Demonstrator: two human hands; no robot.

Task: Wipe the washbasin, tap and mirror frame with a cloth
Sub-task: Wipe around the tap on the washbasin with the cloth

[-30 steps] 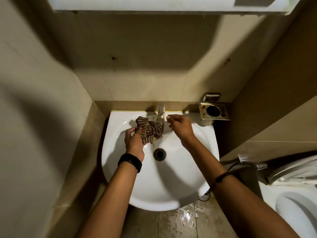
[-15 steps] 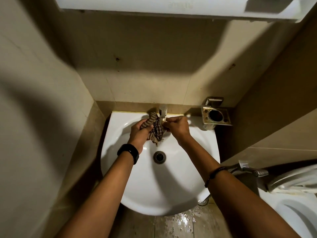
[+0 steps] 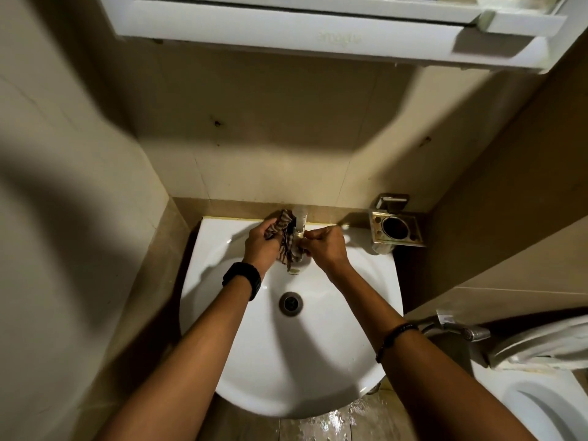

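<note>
striped cloth (image 3: pixel 284 237) hangs lengthwise beside the tap (image 3: pixel 300 222), bunched in the left hand (image 3: pixel 261 244); right hand (image 3: pixel 326 247) fingers curl closed at the tap; basin (image 3: pixel 366 297) bowl below lies open; mirror frame (image 3: pixel 286 30) overhead.

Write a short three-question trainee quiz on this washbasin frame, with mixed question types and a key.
1. True or false: the left hand holds the striped cloth against the tap.
2. What metal fixture hangs on the wall right of the tap? A) holder B) towel rail C) hook
3. Fill in: the right hand is closed at the tap's ____ end.

Key: 1 true; 2 A; 3 lower.
</note>
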